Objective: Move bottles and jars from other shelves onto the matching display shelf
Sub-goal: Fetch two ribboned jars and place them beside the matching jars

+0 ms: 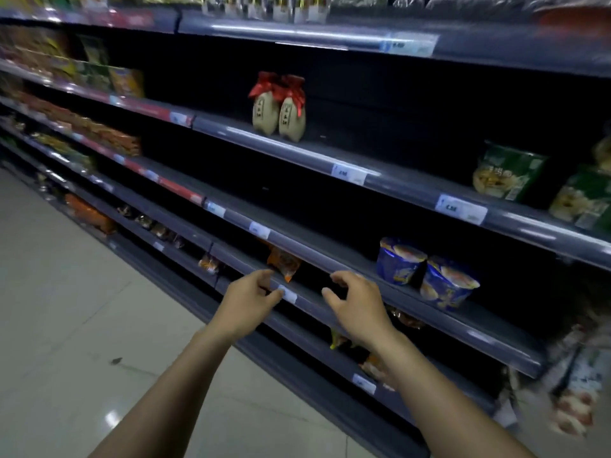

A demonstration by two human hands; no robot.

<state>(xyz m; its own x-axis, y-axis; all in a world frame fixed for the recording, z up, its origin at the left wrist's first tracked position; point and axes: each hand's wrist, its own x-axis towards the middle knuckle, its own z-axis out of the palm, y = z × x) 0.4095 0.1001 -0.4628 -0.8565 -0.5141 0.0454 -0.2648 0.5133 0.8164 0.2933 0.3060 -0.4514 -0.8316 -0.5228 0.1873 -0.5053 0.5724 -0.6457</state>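
A person's left hand (246, 300) and right hand (358, 305) reached toward the edge of a lower shelf (310, 300) in a sparsely stocked shop aisle, both with fingers loosely curled and part open, holding nothing. 2 tan jars (279, 110) tied with red ribbon stood side by side, touching, on a higher shelf (297, 153) well above the hands. An orange packet (284, 264) sat just beyond the left hand's fingertips, and 2 blue cup containers (426, 274) stood to the right on the shelf between.
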